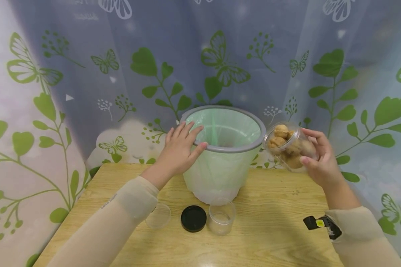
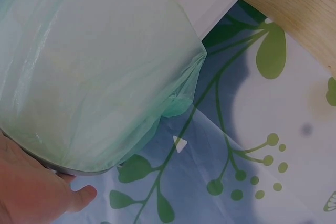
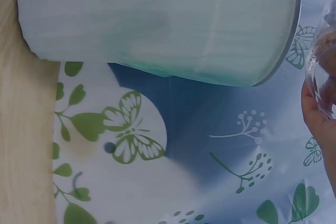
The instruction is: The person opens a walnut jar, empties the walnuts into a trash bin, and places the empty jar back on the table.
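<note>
A clear plastic jar (image 1: 301,152) of walnuts (image 1: 281,131) is tilted with its mouth toward a bin (image 1: 220,167) on the table. My right hand (image 1: 322,157) grips the jar from its right side, beside the bin's rim and above the table. Inside the bin hangs a pale green plastic bag, folded over the outside. My left hand (image 1: 180,148), its fingers spread and fairly straight, rests at the left of the grey rim (image 1: 234,150). The left wrist view shows that hand (image 2: 37,187) at the rim. The bottom of the bin is hidden.
On the wooden table (image 1: 270,237) in front of the bin lie a black round lid (image 1: 194,218), a clear plastic cup (image 1: 222,218) and a clear round lid (image 1: 158,216) partly behind my left sleeve. A curtain printed with leaves and butterflies (image 1: 107,61) hangs close behind.
</note>
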A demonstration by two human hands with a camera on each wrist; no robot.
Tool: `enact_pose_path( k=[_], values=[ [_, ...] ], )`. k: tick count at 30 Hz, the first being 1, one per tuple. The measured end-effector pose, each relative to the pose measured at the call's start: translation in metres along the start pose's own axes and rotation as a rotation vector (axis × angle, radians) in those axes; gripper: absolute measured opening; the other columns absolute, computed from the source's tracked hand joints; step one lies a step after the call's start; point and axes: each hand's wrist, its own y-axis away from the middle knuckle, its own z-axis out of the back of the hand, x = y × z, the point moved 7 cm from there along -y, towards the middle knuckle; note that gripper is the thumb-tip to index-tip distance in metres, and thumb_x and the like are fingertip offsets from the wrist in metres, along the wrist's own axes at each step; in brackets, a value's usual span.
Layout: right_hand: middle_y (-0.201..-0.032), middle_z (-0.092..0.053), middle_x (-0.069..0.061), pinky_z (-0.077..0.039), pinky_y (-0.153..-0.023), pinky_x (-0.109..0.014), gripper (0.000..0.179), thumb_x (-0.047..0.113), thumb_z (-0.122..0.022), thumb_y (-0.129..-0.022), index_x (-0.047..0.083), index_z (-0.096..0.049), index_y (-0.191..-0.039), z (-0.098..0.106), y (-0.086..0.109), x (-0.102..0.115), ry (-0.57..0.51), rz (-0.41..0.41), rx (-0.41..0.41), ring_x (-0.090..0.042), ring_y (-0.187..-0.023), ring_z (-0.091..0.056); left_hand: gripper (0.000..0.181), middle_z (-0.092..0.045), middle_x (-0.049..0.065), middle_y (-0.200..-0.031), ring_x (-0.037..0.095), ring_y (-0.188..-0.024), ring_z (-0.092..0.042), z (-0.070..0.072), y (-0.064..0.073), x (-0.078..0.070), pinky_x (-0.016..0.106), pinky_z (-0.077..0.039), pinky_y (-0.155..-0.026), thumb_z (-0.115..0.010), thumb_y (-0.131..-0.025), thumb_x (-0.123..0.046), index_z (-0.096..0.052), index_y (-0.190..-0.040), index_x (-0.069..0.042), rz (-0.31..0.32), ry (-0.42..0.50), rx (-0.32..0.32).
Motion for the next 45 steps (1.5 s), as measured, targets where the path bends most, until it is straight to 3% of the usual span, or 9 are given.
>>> enact_pose_path(
  k=[3,12,20,27,33,42,45],
  values=[
    [-0.133,-0.048,-0.022,-0.055,-0.075,-0.021,0.062,-0.024,-0.055,-0.084,-0.007,-0.043,-0.143,0.002,-0.007,0.0,0.048,-0.026,-0.014,-0.02,-0.106,-0.059,0.069,-0.016,0.009,-0.166,0.033,-0.153,-0.004,0.0,0.0,0.0,0.059,-0.003,-0.119,-0.022,-0.103,-0.064,-0.026,-0.16,-0.025,0.004,0.0,0.005],
    [-0.137,-0.047,-0.021,-0.054,-0.087,-0.025,0.063,-0.026,-0.054,-0.083,-0.004,-0.047,-0.142,0.008,-0.03,0.001,0.129,-0.097,-0.044,-0.022,-0.112,-0.057,0.067,-0.014,0.009,-0.167,0.032,-0.154,-0.003,0.002,0.001,-0.001,0.059,-0.003,-0.119,-0.024,-0.104,-0.062,-0.026,-0.16,-0.025,0.015,0.009,0.012],
    [-0.137,-0.048,-0.02,-0.055,-0.086,-0.025,0.063,-0.028,-0.049,-0.082,-0.005,-0.048,-0.141,0.008,-0.046,0.003,0.186,-0.108,0.015,-0.022,-0.112,-0.06,0.069,-0.013,0.009,-0.167,0.032,-0.154,-0.002,0.0,0.001,0.0,0.058,-0.001,-0.119,-0.021,-0.103,-0.065,-0.025,-0.16,-0.026,0.015,0.013,0.014],
    [-0.148,-0.041,-0.011,-0.052,-0.075,-0.019,0.065,-0.027,-0.054,-0.081,-0.001,-0.053,-0.14,0.014,-0.056,0.005,0.386,-0.194,-0.055,-0.022,-0.132,-0.039,0.069,-0.012,0.008,-0.167,0.032,-0.154,-0.003,0.0,0.001,0.0,0.058,-0.001,-0.119,-0.021,-0.103,-0.064,-0.026,-0.16,-0.026,0.008,0.011,0.008],
    [-0.14,-0.045,-0.019,-0.055,-0.08,-0.023,0.063,-0.025,-0.055,-0.083,-0.004,-0.049,-0.142,0.01,-0.069,0.003,0.347,-0.205,0.016,-0.021,-0.112,-0.057,0.068,-0.013,0.007,-0.167,0.032,-0.154,-0.003,-0.001,0.001,0.001,0.058,-0.001,-0.12,-0.021,-0.103,-0.064,-0.025,-0.16,-0.027,0.01,0.014,0.007],
    [-0.141,-0.048,-0.013,-0.053,-0.085,-0.022,0.066,-0.029,-0.053,-0.082,-0.003,-0.05,-0.142,0.007,-0.078,0.001,0.393,-0.25,0.054,-0.02,-0.119,-0.053,0.069,-0.013,0.009,-0.167,0.032,-0.154,-0.003,-0.001,0.0,0.001,0.058,-0.001,-0.119,-0.021,-0.103,-0.065,-0.026,-0.16,-0.026,0.005,0.021,0.001],
    [-0.139,-0.049,-0.013,-0.054,-0.085,-0.023,0.066,-0.029,-0.054,-0.083,-0.003,-0.049,-0.143,0.005,-0.081,-0.001,0.37,-0.255,0.091,-0.019,-0.113,-0.058,0.07,-0.013,0.008,-0.167,0.032,-0.154,-0.003,-0.001,0.0,0.0,0.058,-0.001,-0.119,-0.02,-0.102,-0.066,-0.026,-0.16,-0.026,0.005,0.023,0.001]
  ],
)
